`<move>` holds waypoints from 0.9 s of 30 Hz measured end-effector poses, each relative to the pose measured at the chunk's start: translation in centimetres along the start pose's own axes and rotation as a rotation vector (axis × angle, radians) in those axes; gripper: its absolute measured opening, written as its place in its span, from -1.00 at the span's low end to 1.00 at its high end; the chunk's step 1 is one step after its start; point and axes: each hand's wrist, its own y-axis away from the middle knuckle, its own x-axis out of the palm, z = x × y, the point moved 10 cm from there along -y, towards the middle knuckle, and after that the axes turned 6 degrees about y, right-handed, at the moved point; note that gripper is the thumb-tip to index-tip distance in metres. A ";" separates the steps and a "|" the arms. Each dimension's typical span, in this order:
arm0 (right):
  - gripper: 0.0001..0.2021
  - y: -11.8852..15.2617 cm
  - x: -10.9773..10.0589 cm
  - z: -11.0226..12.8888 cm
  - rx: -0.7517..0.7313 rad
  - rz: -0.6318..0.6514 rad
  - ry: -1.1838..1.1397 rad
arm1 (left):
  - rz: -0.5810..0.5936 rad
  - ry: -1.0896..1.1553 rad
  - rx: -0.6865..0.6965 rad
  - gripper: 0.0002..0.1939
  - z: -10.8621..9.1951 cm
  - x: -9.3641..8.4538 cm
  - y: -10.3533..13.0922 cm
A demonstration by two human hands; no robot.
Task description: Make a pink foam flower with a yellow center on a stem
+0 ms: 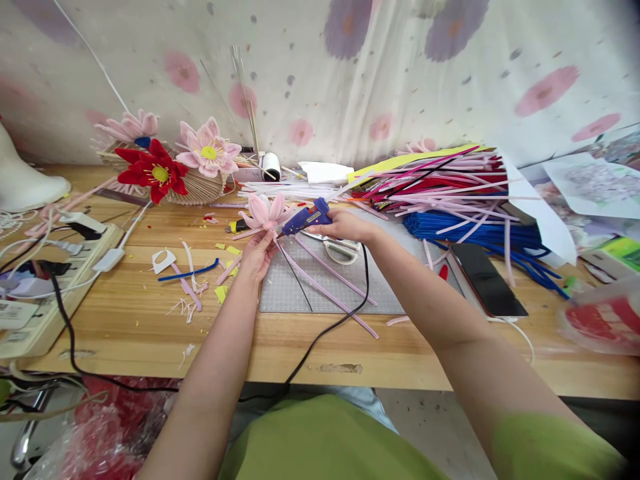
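My left hand [257, 257] is closed around the base of a pink pipe-cleaner flower [267, 212], whose petals spread upward. A thin dark stem and pale pink pipe cleaners [325, 285] trail from it down across the grey cutting mat [395, 293]. In my right hand [347, 225] is a blue glue gun [307, 217], its tip pointed left at the flower's base. Whether the tip touches the flower I cannot tell. A pair of white-handled scissors [342, 251] lies on the mat under my right hand.
Finished flowers, red [159, 173] and pink [209, 152], stand at the back left. A power strip [65, 287] lies left, and a black cord [325, 330] crosses the table edge. Pipe-cleaner bundles [470, 230] and a phone [487, 279] are on the right. Scraps [190, 273] litter the left.
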 end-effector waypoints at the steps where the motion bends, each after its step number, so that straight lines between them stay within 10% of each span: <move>1: -0.53 0.0 0.1 -0.1 -0.001 0.016 0.005 | 0.001 -0.003 0.003 -0.90 0.0 0.0 -0.1; 27: -0.61 -0.1 -0.4 0.7 -0.068 -0.011 -0.031 | -0.007 -0.006 -0.010 -0.94 0.1 0.0 0.1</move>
